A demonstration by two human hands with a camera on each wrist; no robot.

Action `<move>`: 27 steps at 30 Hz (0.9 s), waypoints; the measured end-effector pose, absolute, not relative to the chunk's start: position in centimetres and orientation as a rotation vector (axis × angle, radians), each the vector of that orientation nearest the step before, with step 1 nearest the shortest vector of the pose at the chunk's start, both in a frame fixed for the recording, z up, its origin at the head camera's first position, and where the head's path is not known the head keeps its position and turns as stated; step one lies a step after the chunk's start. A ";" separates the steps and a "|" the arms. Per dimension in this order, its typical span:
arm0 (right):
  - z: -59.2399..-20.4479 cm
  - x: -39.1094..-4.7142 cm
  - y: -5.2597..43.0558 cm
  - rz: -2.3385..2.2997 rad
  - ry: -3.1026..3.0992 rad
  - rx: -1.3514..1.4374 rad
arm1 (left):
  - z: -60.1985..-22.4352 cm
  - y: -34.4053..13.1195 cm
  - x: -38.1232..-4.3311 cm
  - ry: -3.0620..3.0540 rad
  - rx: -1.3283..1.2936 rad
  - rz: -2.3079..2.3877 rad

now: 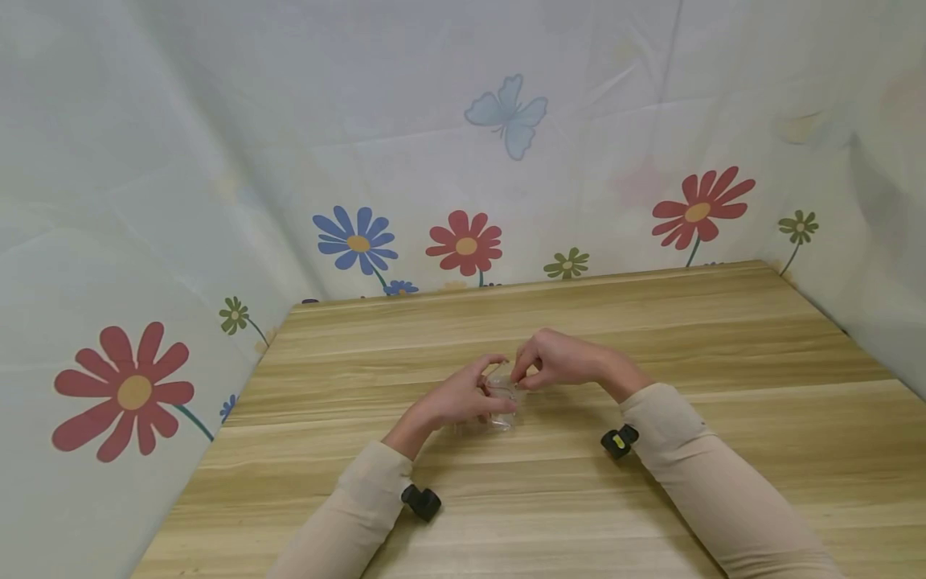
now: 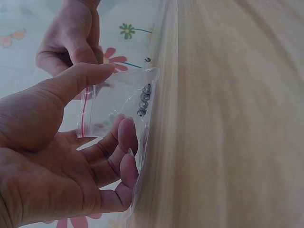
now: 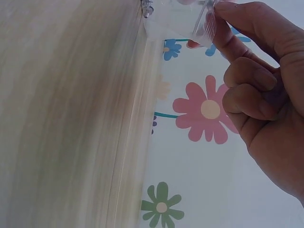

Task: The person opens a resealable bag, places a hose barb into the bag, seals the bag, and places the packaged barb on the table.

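A small clear zip bag [image 2: 118,102] with a red line along its seal stands low over the table, its bottom edge at the wood. Several small grey metal pieces [image 2: 144,100] lie stacked in the bottom of it; their exact kind is too small to tell. My left hand [image 1: 461,394] holds the bag between thumb and curled fingers. At the bag's top, my right hand [image 1: 559,359] pinches the sealed end with thumb and index finger, the other fingers folded in. Whether the seal is parted cannot be told.
The wood-grain table [image 1: 550,482] spreads around both hands. More clear plastic [image 1: 469,429] shows beneath the left hand. A white cloth [image 1: 405,145] printed with flowers and a butterfly hangs behind the table and along its sides. Each sleeve carries a small black camera [image 1: 422,503].
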State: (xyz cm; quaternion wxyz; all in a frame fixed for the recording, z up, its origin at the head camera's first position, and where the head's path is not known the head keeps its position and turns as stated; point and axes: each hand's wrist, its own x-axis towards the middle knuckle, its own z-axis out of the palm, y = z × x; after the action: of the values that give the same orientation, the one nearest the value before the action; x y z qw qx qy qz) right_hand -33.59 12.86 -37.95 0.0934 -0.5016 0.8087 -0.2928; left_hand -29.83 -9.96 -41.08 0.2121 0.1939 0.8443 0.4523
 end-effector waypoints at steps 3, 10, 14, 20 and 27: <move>-37.7 -33.4 12.9 -0.871 2.402 -1.460 | -41.2 -10.0 -29.8 2.338 0.536 1.260; -37.2 -33.7 14.3 -0.882 2.493 -1.455 | -41.2 -10.0 -29.8 2.318 0.553 1.272; -37.0 -34.1 16.0 -0.911 2.584 -1.405 | -41.1 -9.9 -29.9 2.322 0.545 1.276; -37.2 -35.0 18.7 -0.934 2.659 -1.257 | -41.0 -9.8 -29.8 2.328 0.534 1.275; -37.7 -35.9 21.0 -0.950 2.710 -1.122 | -41.2 -9.8 -29.8 2.328 0.542 1.277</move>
State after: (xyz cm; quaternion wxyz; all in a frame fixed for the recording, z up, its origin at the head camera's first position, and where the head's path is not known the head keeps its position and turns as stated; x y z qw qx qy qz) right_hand -35.88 21.01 -37.74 0.0290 -0.3638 0.8786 -0.3081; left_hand -29.85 -9.84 -41.23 0.2143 0.1955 0.8391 0.4602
